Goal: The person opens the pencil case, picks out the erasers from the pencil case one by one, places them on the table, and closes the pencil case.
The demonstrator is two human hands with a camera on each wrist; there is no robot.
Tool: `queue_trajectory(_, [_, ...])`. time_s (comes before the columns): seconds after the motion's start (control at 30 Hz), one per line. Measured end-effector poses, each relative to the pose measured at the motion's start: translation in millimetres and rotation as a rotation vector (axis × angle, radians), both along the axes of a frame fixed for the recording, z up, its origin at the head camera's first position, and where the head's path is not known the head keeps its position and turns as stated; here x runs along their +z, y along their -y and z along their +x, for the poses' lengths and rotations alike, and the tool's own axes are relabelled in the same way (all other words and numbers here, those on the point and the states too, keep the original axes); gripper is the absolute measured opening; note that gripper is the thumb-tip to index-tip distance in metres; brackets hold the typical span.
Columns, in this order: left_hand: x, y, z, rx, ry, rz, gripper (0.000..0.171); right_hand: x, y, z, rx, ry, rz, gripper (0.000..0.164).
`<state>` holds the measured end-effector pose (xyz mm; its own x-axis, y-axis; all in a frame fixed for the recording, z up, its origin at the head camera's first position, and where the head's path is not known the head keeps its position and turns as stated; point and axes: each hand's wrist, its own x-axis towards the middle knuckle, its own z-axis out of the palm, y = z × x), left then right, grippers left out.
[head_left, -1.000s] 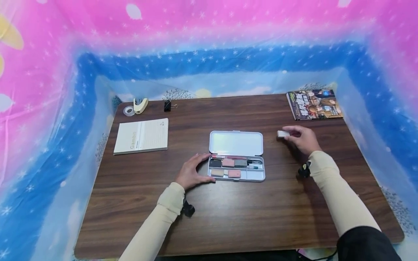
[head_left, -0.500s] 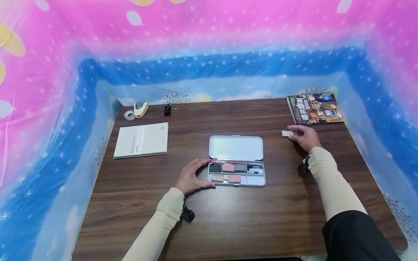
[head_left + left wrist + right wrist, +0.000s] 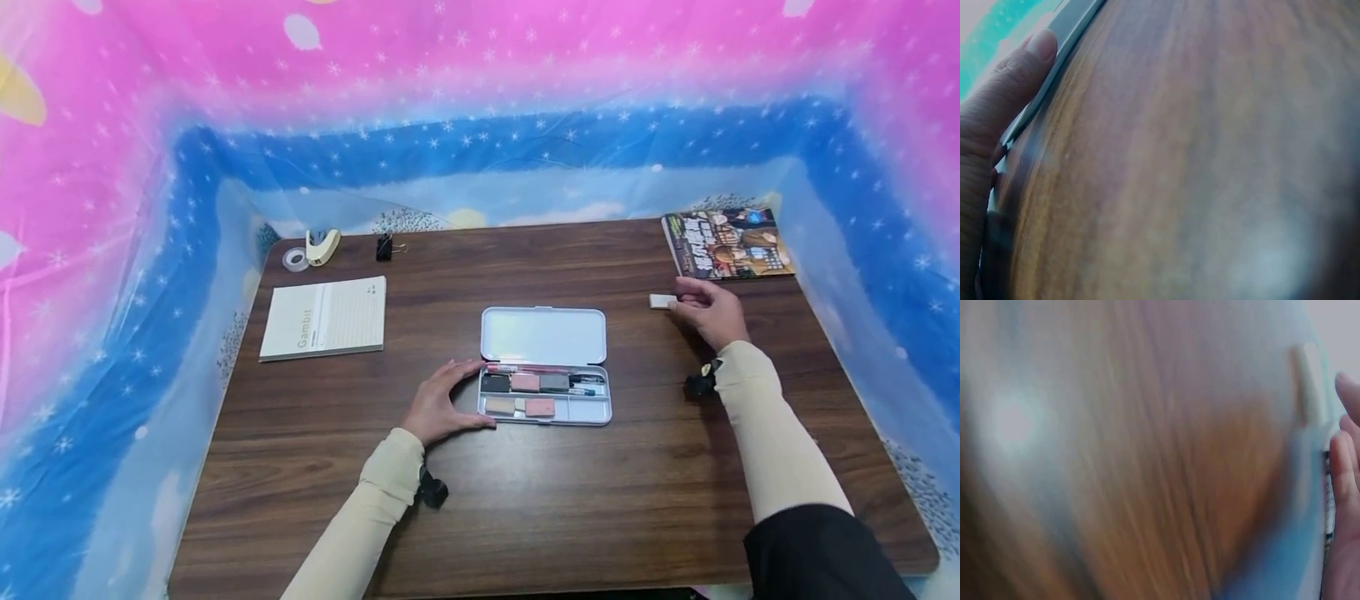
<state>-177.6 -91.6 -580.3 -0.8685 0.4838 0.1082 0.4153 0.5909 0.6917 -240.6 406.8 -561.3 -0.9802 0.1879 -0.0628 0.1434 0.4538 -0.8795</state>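
An opened white pencil case [image 3: 543,335] lies at the middle of the table. Its tray holds a red pen [image 3: 528,368], several small blocks such as a pink one [image 3: 540,407], and darker pens. My left hand [image 3: 438,404] spans the case's left end, thumb at the near edge and fingers at the far corner; the thumb [image 3: 1029,62] rests along the case edge in the left wrist view. Right of the case, a white eraser [image 3: 661,301] lies on the table. Just beyond it is my right hand [image 3: 712,312], its fingers [image 3: 1341,462] apart from the eraser in the blurred right wrist view.
A notepad [image 3: 324,318] lies at the left. Behind it are a tape roll [image 3: 295,259], a cream stapler [image 3: 322,248] and a black binder clip [image 3: 384,247]. A comic-style book [image 3: 727,243] occupies the far right corner. Patterned cloth [image 3: 480,150] surrounds the table.
The right hand carried the eraser a little to the right, then let go and drew slightly off it. The left hand has stayed at the pencil case.
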Motion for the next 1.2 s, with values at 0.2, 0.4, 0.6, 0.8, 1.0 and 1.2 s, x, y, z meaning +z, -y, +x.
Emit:
queue_trajectory(0.2, [0.4,-2.0,-2.8,-0.002,0.006,0.000,0.095,14.5,60.6,36.3,0.055,-0.141,-0.145,0.040])
queue_trajectory(0.4, [2.7,-4.7,-7.8,-0.015,-0.007,0.006,0.096,17.1,125.3,69.3,0.333,-0.106,-0.110,0.033])
queue_trajectory(0.6, [2.3,-6.0,-12.1,-0.041,-0.050,0.014,0.096,14.6,152.4,79.6,0.456,-0.090,0.108,0.032])
queue_trajectory(0.8, [0.7,-4.4,-12.0,-0.041,-0.054,0.020,0.096,13.1,159.9,81.6,0.472,-0.058,0.203,0.034])
queue_trajectory(1.0, [-2.2,-1.2,-9.2,-0.041,-0.063,0.014,0.096,11.0,165.5,83.9,0.474,-0.073,0.221,0.032])
queue_trajectory(1.2, [-5.5,1.9,-4.5,-0.030,-0.052,0.017,0.096,5.7,169.3,85.5,0.471,-0.070,0.224,0.030])
